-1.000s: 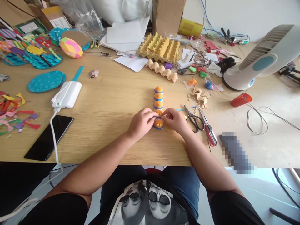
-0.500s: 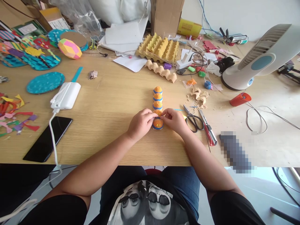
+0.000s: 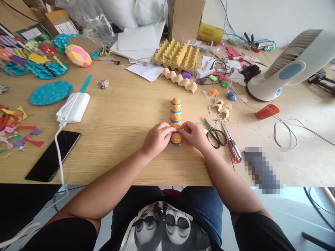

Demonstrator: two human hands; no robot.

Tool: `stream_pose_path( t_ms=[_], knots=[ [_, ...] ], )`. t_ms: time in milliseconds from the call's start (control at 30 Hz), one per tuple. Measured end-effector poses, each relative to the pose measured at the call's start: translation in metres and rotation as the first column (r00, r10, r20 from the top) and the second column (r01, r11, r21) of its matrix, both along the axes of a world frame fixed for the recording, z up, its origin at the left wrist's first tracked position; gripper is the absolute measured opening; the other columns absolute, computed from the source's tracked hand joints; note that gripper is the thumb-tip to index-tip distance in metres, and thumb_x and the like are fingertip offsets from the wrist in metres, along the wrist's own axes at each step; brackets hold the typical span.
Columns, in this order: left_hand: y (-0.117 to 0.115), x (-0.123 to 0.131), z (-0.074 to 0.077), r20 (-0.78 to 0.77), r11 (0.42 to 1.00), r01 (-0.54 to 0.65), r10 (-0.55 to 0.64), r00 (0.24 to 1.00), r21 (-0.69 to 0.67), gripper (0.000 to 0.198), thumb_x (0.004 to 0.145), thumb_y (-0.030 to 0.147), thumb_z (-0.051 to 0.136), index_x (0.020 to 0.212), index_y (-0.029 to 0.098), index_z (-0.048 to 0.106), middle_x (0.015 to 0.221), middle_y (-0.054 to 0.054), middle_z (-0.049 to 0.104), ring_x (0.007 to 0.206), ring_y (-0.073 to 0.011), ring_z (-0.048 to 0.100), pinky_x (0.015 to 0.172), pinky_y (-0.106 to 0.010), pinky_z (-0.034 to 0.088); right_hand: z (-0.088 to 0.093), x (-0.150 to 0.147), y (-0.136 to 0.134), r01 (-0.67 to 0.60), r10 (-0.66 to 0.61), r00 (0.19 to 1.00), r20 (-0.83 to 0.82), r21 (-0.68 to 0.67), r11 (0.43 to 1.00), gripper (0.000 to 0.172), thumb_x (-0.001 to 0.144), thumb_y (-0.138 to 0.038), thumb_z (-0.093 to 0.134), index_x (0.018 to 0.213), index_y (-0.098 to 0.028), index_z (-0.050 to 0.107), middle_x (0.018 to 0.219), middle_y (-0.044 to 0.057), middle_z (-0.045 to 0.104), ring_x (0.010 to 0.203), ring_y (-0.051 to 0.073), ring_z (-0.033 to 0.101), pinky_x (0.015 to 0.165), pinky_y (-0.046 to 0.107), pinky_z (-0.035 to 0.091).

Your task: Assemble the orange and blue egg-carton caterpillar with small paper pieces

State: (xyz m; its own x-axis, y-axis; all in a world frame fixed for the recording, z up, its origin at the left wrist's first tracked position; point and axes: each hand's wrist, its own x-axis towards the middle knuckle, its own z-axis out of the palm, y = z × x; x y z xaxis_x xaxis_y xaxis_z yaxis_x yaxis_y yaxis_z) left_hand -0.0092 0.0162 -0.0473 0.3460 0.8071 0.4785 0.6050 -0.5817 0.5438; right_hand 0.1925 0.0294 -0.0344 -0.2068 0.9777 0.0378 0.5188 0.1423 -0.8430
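A caterpillar made from an egg-carton strip (image 3: pixel 175 110) lies lengthwise in front of me. Its several humps are covered in orange, with blue bands round their lower edges. The nearest hump (image 3: pixel 176 139) carries small yellow eyes and faces me. My left hand (image 3: pixel 157 138) pinches at the left side of the joint just behind this hump. From the right, my right hand (image 3: pixel 194 136) presses its bent thumb and forefinger to the same joint. Both sets of fingertips almost meet there and hide part of the second hump; any small piece between them cannot be made out.
Scissors (image 3: pixel 215 134) and a red box cutter (image 3: pixel 233 148) lie right of my right hand. Carton scraps (image 3: pixel 222 107), a red cylinder (image 3: pixel 267 111) and a white fan (image 3: pixel 285 66) are farther right. A yellow egg tray (image 3: pixel 176 55) stands behind; a phone (image 3: pixel 53 156) and power bank (image 3: pixel 75 107) lie left.
Both hands stay at the same joint with only tiny finger shifts. The nearest hump looks tipped slightly, its eyes showing a little lower. The view has moved very slightly.
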Motion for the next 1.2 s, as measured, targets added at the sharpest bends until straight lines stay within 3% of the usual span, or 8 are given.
stream_pose_path(
  t_ms=[867, 1200],
  knots=[
    [0.0015, -0.001, 0.0042, 0.06, 0.999, -0.032, 0.035, 0.998, -0.042, 0.015, 0.093, 0.012, 0.057, 0.097, 0.02, 0.069, 0.095, -0.004, 0.07, 0.089, -0.0169, 0.066, 0.078, -0.028, 0.053, 0.0047, -0.0001, -0.0027, -0.026, 0.026, 1.0, 0.009, -0.008, 1.0, 0.011, 0.081, -0.029, 0.068, 0.085, -0.02, 0.064, 0.06, -0.006, 0.046, 0.055, 0.011, 0.042, 0.055, 0.025, 0.03],
    [0.003, -0.0014, 0.0011, 0.089, 0.998, -0.019, 0.023, 0.996, -0.055, 0.012, 0.093, 0.013, 0.06, 0.097, 0.021, 0.067, 0.094, -0.002, 0.07, 0.09, -0.0161, 0.065, 0.079, -0.027, 0.052, 0.0089, -0.0025, -0.0053, -0.049, 0.025, 0.984, 0.178, 0.132, 0.99, 0.003, 0.084, -0.023, 0.068, 0.084, -0.02, 0.069, 0.063, -0.003, 0.052, 0.062, 0.014, 0.048, 0.062, 0.027, 0.033]
  ],
)
